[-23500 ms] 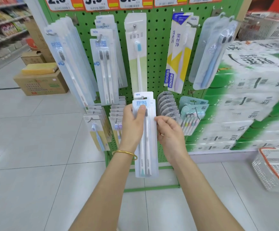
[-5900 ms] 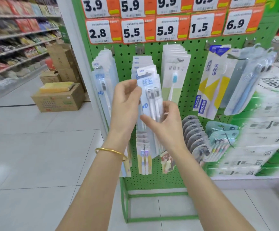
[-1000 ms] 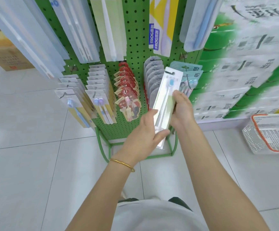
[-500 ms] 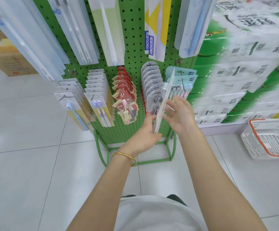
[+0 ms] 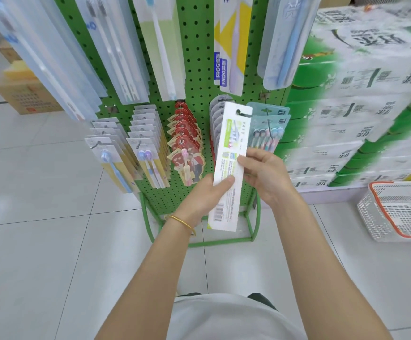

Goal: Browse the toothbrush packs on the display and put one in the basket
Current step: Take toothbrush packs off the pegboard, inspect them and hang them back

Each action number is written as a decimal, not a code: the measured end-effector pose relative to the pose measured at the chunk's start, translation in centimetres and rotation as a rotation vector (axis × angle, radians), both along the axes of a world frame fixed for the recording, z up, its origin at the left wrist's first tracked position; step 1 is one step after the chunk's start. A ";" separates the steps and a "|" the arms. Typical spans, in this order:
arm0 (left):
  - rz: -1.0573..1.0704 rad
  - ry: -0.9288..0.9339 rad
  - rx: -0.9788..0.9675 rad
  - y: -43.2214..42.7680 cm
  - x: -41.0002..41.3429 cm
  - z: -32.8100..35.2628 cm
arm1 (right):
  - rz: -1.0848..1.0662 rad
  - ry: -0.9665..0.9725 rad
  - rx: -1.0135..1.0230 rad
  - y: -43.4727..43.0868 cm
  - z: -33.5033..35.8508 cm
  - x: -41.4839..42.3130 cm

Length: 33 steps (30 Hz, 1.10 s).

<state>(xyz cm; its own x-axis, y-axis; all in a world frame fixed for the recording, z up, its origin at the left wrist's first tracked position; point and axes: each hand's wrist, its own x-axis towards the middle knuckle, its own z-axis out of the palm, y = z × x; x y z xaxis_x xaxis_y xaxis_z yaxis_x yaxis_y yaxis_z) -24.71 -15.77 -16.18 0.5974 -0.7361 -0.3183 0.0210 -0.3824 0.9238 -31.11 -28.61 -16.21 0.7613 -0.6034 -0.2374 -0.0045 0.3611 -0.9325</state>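
I hold one long white toothbrush pack (image 5: 231, 153) upright in front of the green pegboard display (image 5: 199, 69), its printed back with a barcode facing me. My left hand (image 5: 208, 195), with a gold bangle on the wrist, grips the pack's lower left edge, thumb across the card. My right hand (image 5: 264, 174) pinches its right edge at mid-height. The white basket (image 5: 371, 217) with a red rim stands on the floor at the right, apart from both hands.
Several rows of toothbrush packs hang on the display's hooks, long ones above and short ones (image 5: 148, 153) below. Stacked green and white cartons (image 5: 359, 123) stand to the right. A cardboard box (image 5: 25, 94) sits on the tiled floor at the left.
The pack has been turned over: a second ago its front with the brush faced me, half a second ago it was edge-on, now its back shows. Both hands stayed on it.
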 end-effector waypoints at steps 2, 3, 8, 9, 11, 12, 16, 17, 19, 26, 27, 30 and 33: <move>0.058 -0.032 -0.061 -0.6 0.8 1.0 | 0.090 -0.003 -0.022 0.1 0.4 -0.1; 0.095 -0.039 -0.096 -1.0 1.2 1.6 | 0.129 -0.001 -0.036 0.2 0.5 -0.2; 0.392 -0.156 -0.247 -2.0 3.4 5.1 | 0.251 -0.017 -0.083 0.6 1.0 -0.2; 0.435 -0.174 -0.289 -2.0 3.7 5.8 | 0.269 -0.024 -0.089 0.7 1.1 -0.2; 0.485 -0.204 -0.329 -1.8 4.2 6.7 | 0.295 -0.036 -0.100 0.9 1.3 0.1; 0.484 -0.193 -0.343 -1.7 4.4 7.1 | 0.310 -0.047 -0.108 1.0 1.5 0.4; 0.391 -0.028 -0.485 -1.1 5.5 8.6 | 0.443 -0.178 -0.016 1.4 1.8 1.9; 0.374 0.026 -0.539 -1.0 6.0 9.0 | 0.483 -0.203 0.034 1.5 2.0 2.4; 0.340 0.126 -0.640 -0.7 6.8 10.2 | 0.541 -0.231 0.067 1.9 2.8 3.5; 0.366 -0.011 -0.631 0.4 10.0 14.7 | 0.285 -0.141 -0.345 4.1 8.7 8.1; 0.384 -0.064 -0.633 0.5 10.5 15.2 | 0.195 -0.118 -0.442 4.4 9.8 8.8; 0.406 -0.178 -0.692 1.1 11.4 16.5 | -0.055 -0.085 -0.683 5.6 12.7 10.7; 0.393 -0.254 -0.724 1.6 12.0 17.4 | -0.215 -0.087 -0.815 6.5 14.1 12.3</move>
